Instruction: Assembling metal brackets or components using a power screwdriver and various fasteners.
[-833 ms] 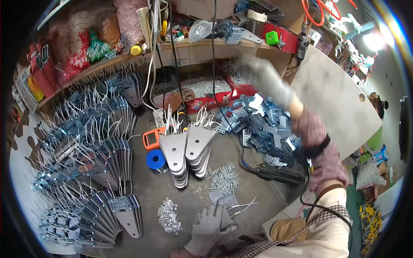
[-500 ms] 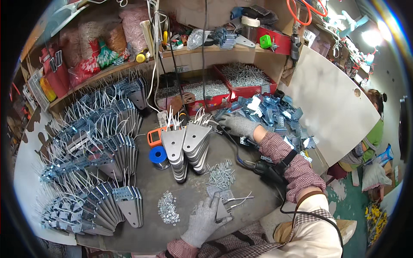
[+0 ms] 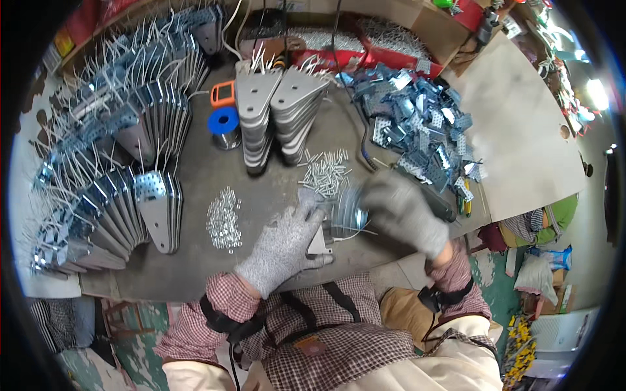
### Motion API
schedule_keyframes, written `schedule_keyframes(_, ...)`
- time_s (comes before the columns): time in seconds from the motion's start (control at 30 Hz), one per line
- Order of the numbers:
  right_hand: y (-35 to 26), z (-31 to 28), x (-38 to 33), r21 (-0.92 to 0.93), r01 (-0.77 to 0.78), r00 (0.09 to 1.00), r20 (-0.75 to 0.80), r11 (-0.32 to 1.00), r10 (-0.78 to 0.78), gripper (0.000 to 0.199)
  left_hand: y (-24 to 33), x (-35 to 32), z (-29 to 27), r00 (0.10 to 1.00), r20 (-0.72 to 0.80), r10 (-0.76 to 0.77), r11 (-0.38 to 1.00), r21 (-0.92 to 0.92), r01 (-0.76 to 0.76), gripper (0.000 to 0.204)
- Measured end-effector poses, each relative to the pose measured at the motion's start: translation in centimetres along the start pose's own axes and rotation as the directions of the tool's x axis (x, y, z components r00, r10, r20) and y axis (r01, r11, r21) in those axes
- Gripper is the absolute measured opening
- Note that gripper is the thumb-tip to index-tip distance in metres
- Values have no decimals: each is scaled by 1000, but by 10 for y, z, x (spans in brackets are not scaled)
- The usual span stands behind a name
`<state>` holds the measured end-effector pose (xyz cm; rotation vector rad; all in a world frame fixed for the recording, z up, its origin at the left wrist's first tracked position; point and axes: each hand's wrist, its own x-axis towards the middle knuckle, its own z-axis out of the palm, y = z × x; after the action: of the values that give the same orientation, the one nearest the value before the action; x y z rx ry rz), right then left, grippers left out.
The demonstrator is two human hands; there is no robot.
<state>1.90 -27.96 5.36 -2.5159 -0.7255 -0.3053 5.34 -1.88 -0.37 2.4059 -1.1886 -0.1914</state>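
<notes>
My left hand [image 3: 287, 247], in a grey knit glove, lies low on the bench with its fingers around a grey triangular plate [image 3: 318, 242]. A thin white wire sticks out to the right of that plate. My right hand [image 3: 407, 215], gloved alike, is smeared by motion just to the right. At its fingertips is a blurred shiny blue metal bracket [image 3: 349, 212], close above the plate. Beyond my left fingers lies a pile of small metal pins [image 3: 326, 173]. Small nuts [image 3: 223, 220] are heaped to the left of that hand.
Two stacks of triangular plates [image 3: 254, 98] with white wires stand mid-bench, beside a solder spool [image 3: 224, 127] and an orange device [image 3: 223, 94]. Rows of wired assemblies [image 3: 156, 202] fill the left. Blue brackets [image 3: 417, 117] are heaped at right, near a dark tool [image 3: 427, 195].
My right hand has come back from the bracket heap toward my left hand, bringing a blue bracket. The left hand stays at the grey plate. The view has tilted downward.
</notes>
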Motion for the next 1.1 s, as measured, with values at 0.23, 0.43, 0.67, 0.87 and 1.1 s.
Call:
schedule_keyframes(0.23,-11,37,-25,73,8,969,245,997,-26,20,-3,-1,10,999,-31,-40,999,-29,39,107)
schedule_keyframes(0.43,-7,39,-23,-11,15,971,237,1000,-11,24,-8,-2,15,998,-63,21,999,-44,-24,106)
schedule_keyframes(0.67,18,27,20,-248,-156,987,0,956,161,20,-3,3,10,999,-34,34,999,7,-33,99)
schedule_keyframes(0.87,61,45,35,-448,-173,941,187,877,281,22,-1,0,8,997,-61,45,999,-20,-46,95)
schedule_keyframes(1.1,18,34,21,115,-315,949,46,942,311,31,-8,-4,14,998,-52,21,998,-49,-24,94)
